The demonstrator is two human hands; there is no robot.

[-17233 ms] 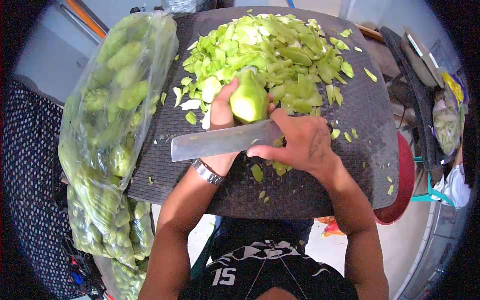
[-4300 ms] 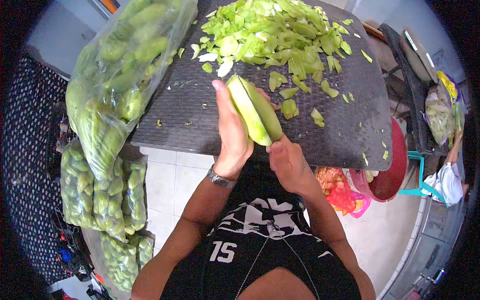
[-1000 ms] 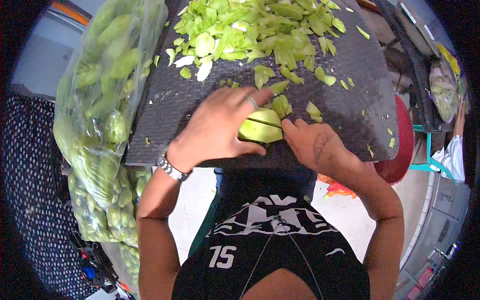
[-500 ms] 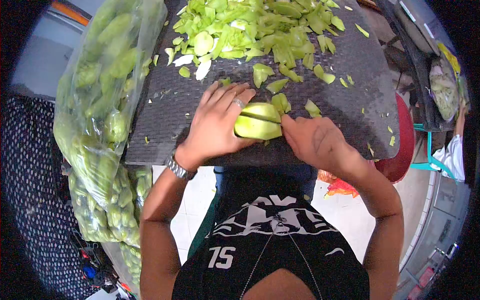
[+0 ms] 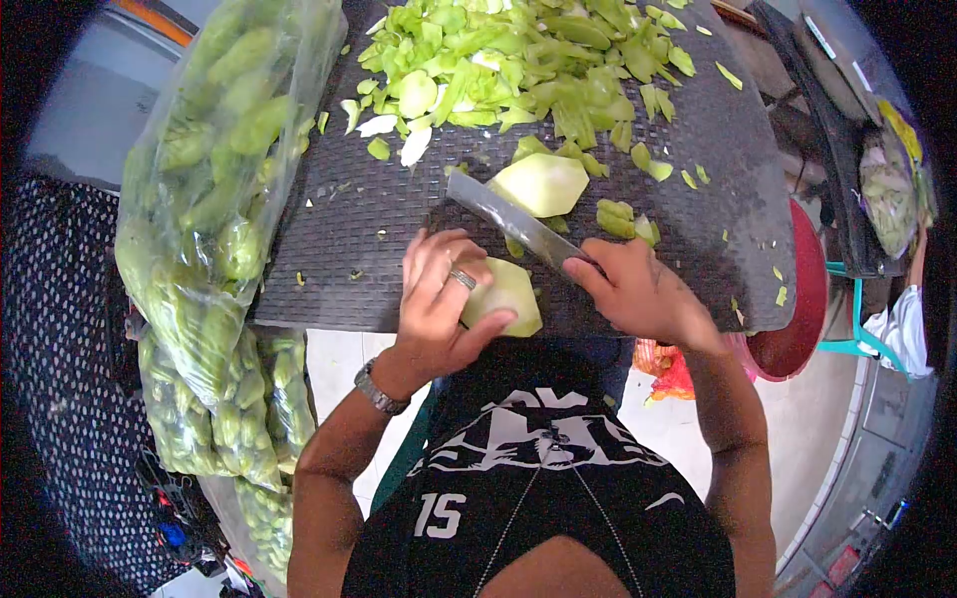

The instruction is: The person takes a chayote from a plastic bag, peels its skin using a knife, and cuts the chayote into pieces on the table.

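A knife (image 5: 513,221) with a wide blade is in my right hand (image 5: 646,289), its fingers closed round the handle. The blade slants up and left over the table, between two pale green chayote halves. My left hand (image 5: 439,299) grips the nearer chayote half (image 5: 510,292) by the table's front edge, thumb along its near side, with the cut face partly showing. Beyond the blade, the other chayote half (image 5: 546,185) lies cut face up on the dark textured tabletop (image 5: 349,229), held by neither hand.
A heap of green peelings (image 5: 528,70) covers the far part of the table, with scraps scattered around it. Clear plastic bags of chayotes (image 5: 199,199) stand along the left side. A red tub (image 5: 797,299) sits below the right edge, with a turquoise stool (image 5: 859,309) behind it.
The chayote, with the knife in its cut, has come apart into two halves. My left hand has drawn one half nearer. The knife has lifted out and now shows its blade.
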